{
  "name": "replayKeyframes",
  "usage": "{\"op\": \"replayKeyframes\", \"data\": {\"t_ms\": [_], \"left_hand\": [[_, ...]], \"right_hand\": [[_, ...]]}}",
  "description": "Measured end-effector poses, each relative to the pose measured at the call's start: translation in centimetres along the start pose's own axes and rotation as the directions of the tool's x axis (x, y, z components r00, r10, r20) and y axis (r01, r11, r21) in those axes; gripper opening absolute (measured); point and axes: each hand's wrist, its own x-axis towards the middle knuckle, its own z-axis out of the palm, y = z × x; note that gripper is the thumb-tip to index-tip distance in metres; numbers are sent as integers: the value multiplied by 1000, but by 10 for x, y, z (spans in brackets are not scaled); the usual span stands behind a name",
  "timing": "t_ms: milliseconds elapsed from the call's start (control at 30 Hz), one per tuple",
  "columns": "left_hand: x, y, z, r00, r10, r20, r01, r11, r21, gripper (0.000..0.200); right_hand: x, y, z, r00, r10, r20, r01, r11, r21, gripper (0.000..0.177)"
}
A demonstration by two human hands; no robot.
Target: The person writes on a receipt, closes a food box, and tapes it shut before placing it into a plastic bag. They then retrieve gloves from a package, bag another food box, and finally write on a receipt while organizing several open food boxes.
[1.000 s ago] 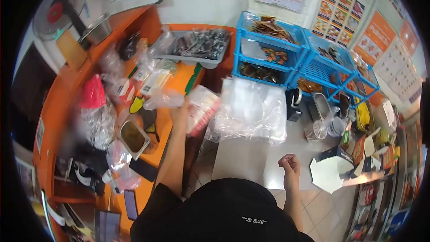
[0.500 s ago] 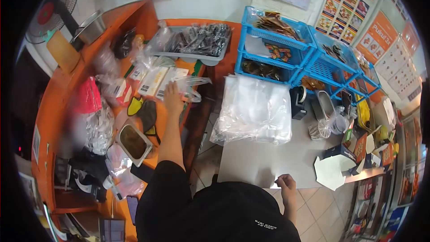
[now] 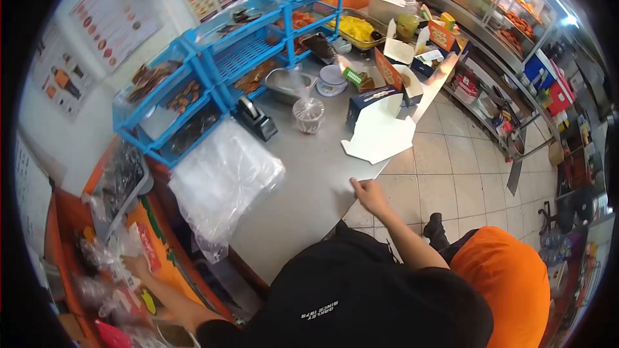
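Observation:
My left hand (image 3: 137,267) is at the lower left, with its fingers stretched out over clear plastic packets (image 3: 119,245) on the orange shelf. A red-and-white packet (image 3: 148,248) lies beside it. My right hand (image 3: 369,194) hangs by the near right edge of the metal table (image 3: 303,180), its fingers curled in and nothing visible in them. Past that hand, an unfolded white-lined carton (image 3: 380,132) lies at the table edge. A stack of clear plastic bags (image 3: 222,180) covers the table's left part.
Blue tiered baskets (image 3: 251,51) line the wall, with a black tape dispenser (image 3: 256,119), metal container (image 3: 290,84) and bagged cup (image 3: 308,115) before them. Behind the carton stand more boxes (image 3: 403,84) and a yellow food tray (image 3: 356,28). A person in orange (image 3: 503,283) is close on my right.
My view has swung to the right, bringing the food display and the person in orange into sight. The left hand remains among the shelf packets; the right stays by the table edge.

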Motion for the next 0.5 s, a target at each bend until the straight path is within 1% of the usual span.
{"op": "replayKeyframes", "data": {"t_ms": [33, 67, 100, 133, 167, 200, 233, 267, 300, 333, 367, 400, 433, 500], "left_hand": [[-15, 19, -19, 991, -39, -131, 31, 998, -60, 81], [-35, 45, -39, 962, -55, -266, 1, 980, -199, 80], [-65, 79, -58, 919, -67, -390, -82, 933, -351, 75], [-95, 112, -76, 858, -77, -508, -204, 857, -474, 70], [-124, 145, -94, 783, -85, -616, -343, 766, -543, 64], [-155, 179, -104, 716, -34, -697, -480, 701, -528, 60], [-190, 214, -110, 795, -29, -606, -460, 622, -633, 61], [-219, 250, -112, 804, 86, -588, -572, 381, -726, 55], [-259, 280, -128, 856, 283, -433, -517, 454, -726, 45], [-297, 312, -151, 834, 439, -335, -507, 369, -779, 38], [-325, 340, -151, 749, 561, -353, -547, 224, -806, 36], [-347, 363, -162, 655, 692, -303, -562, 178, -808, 34], [-367, 387, -172, 542, 803, -247, -568, 134, -812, 33], [-396, 435, -187, 390, 890, -235, -464, -30, -885, 42]], "right_hand": [[14, 20, -8, 991, -61, -121, 64, 998, 14, 41], [30, 42, -16, 963, -119, -240, 127, 992, 18, 40], [39, 53, -30, 917, -136, -376, 158, 987, 27, 37], [51, 63, -46, 851, -148, -504, 189, 982, 30, 34], [63, 71, -67, 867, -36, -496, 108, 987, 119, 30], [75, 76, -88, 876, 75, -476, 28, 978, 206, 27], [86, 75, -109, 873, 80, -482, 30, 976, 217, 27], [95, 71, -129, 860, 163, -484, -8, 952, 306, 25], [108, 72, -143, 846, 241, -475, -42, 919, 391, 24], [121, 76, -152, 848, 242, -471, -41, 917, 398, 24], [135, 82, -162, 798, 163, -580, 46, 944, 328, 23], [149, 87, -170, 733, 79, -675, 124, 961, 247, 21], [162, 96, -176, 738, 80, -670, 125, 960, 252, 21], [187, 119, -185, 694, 118, -710, 174, 930, 324, 21]]}}
